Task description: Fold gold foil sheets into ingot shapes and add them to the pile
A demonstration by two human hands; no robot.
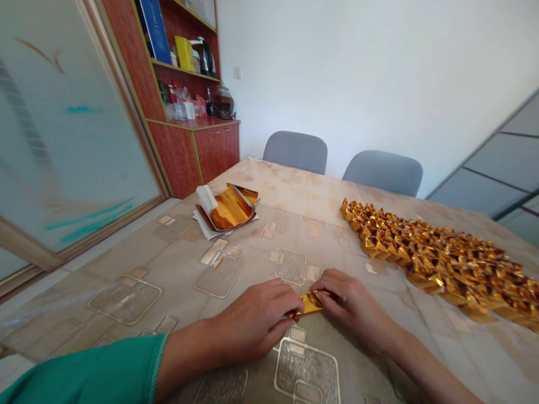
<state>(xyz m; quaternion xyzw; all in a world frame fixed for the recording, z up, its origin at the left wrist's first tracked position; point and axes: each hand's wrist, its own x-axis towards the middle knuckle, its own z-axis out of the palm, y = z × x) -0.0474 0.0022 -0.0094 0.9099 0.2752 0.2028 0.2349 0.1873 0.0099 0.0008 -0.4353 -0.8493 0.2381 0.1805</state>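
Between my two hands lies a piece of folded gold foil paper (310, 304), low over the table. My left hand (263, 314) grips its left end with closed fingers. At the other end, my right hand (347, 297) pinches the foil between thumb and fingers; part of the piece is hidden behind the fingers. To the right rests a large group of folded gold foil pieces (442, 255) set close together in rows. Farther off, left of centre, sits a loose stack of gold foil sheets (231, 207) with white backs, its upper sheets curled.
A patterned cover lies on the table (252, 258). Two grey chairs (297, 150) stand at its far side. Behind on the left is a red-brown cabinet (214, 148) with bottles and a kettle, beside a frosted sliding door (71, 123). A small scrap (218, 260) lies near the stack.
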